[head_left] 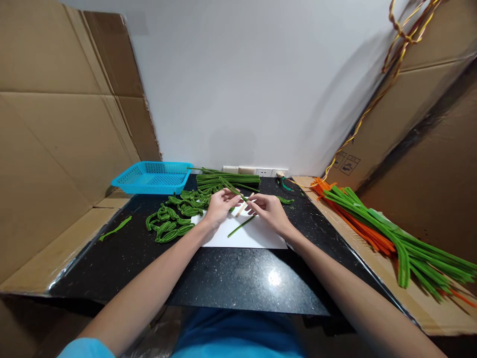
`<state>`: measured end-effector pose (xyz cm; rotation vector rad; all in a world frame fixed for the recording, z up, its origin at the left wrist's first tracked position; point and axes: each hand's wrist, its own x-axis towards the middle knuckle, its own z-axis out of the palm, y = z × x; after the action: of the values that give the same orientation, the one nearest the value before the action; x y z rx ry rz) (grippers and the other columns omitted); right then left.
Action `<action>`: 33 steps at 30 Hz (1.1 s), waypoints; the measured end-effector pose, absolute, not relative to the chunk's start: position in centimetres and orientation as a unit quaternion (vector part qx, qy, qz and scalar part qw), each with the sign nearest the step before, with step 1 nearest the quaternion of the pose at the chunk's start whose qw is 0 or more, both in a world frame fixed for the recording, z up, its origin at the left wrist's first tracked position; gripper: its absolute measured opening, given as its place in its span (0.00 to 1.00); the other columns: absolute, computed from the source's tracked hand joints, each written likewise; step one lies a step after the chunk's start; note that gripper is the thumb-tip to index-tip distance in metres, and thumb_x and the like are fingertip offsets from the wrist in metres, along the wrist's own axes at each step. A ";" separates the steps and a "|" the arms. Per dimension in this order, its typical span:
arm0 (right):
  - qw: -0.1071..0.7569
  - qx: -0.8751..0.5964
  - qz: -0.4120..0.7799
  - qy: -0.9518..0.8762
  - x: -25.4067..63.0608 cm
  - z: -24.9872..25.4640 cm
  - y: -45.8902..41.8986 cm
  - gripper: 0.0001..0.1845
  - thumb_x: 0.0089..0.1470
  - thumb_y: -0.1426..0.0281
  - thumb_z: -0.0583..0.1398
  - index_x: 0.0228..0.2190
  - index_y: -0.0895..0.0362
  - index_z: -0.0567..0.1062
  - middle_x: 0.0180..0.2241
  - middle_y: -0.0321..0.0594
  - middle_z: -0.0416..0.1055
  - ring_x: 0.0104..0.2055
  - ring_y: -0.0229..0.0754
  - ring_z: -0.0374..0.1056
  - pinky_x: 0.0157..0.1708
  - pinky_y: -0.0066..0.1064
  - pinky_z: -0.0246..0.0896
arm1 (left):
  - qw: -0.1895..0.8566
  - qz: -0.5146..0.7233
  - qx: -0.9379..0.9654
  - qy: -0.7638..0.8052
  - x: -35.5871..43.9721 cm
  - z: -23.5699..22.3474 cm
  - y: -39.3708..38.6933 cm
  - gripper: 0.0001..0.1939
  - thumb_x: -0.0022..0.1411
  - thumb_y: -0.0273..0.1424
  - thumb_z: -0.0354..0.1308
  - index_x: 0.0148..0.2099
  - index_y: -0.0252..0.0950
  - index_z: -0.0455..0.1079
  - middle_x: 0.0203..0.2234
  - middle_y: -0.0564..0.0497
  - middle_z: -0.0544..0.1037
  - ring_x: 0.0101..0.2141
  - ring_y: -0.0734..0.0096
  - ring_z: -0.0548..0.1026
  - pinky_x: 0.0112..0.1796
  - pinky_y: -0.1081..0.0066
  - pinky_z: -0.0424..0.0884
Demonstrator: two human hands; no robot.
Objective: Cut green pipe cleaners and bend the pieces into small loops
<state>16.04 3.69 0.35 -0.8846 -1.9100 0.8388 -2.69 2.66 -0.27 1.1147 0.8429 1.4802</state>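
My left hand [220,205] and my right hand [269,210] meet over a white sheet of paper [257,237] on the black countertop [223,278]. Both pinch a green pipe cleaner [231,188] that runs up and to the left from my fingers. A short pale wooden stick [243,207] lies between my hands, touched by the fingers. Another green pipe cleaner [241,226] lies slanted on the paper just below my hands.
A pile of bent green pipe-cleaner pieces [175,216] lies left of my hands. Straight green pipe cleaners [229,178] lie at the back, next to a blue plastic basket [154,176]. Long green and orange pipe cleaners [376,223] rest on cardboard at right. Cardboard walls stand either side.
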 end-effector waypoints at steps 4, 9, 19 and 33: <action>0.419 -0.348 0.355 -0.760 15.8 0.0 3.7 0.21 0.59 0.53 0.63 0.40 0.59 0.79 0.29 0.45 0.81 0.30 0.47 0.79 0.32 0.35 0.74 | 0.525 0.609 0.472 0.362 -2.7 -0.5 2.7 0.19 0.51 0.35 0.74 0.42 0.30 0.75 0.34 0.47 0.79 0.34 0.70 0.78 0.41 0.67 0.75; 0.409 -0.348 0.330 -0.776 15.7 -0.1 3.5 0.19 0.58 0.54 0.64 0.37 0.57 0.81 0.30 0.44 0.81 0.30 0.47 0.78 0.31 0.34 0.74 | 0.530 0.604 0.475 0.359 -2.8 -0.3 2.6 0.19 0.52 0.35 0.74 0.42 0.29 0.77 0.37 0.43 0.81 0.36 0.69 0.78 0.43 0.65 0.74; 0.439 -0.349 0.444 -0.699 15.6 0.6 3.5 0.23 0.54 0.52 0.67 0.39 0.60 0.80 0.28 0.45 0.80 0.26 0.44 0.76 0.28 0.33 0.73 | 0.545 0.619 0.450 0.342 -2.9 -0.3 2.7 0.18 0.50 0.32 0.75 0.41 0.29 0.77 0.38 0.42 0.81 0.38 0.66 0.79 0.44 0.63 0.75; 0.456 -0.338 0.443 -0.694 15.5 0.5 3.5 0.23 0.54 0.51 0.67 0.33 0.60 0.80 0.26 0.43 0.78 0.25 0.41 0.74 0.27 0.31 0.70 | 0.567 0.623 0.429 0.327 -2.9 -0.1 2.5 0.18 0.53 0.34 0.73 0.43 0.30 0.77 0.35 0.46 0.80 0.35 0.69 0.79 0.45 0.64 0.75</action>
<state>15.46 3.47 0.49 -0.8345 -1.7109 1.0917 -2.88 2.54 -0.12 1.0091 0.7689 1.4637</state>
